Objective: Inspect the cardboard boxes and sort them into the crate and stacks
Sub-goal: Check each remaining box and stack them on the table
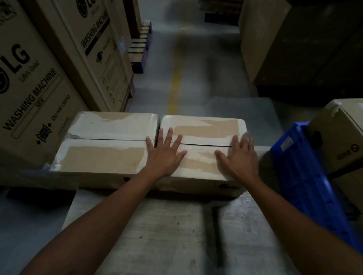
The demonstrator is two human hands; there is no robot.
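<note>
Left hand point(164, 155) and right hand point(239, 158) rest, fingers point(169, 135) spread, on a box point(209, 126) near LG cartons point(31, 81).

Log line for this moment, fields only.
left hand: flat over gap between left box and right box | right hand: flat on right box | blue crate: right of boxes

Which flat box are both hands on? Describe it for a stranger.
From the washing machine cartons at left, two taped flat boxes lie side by side. It is the right box, nearest the blue crate; only it bears the right hand.
</note>
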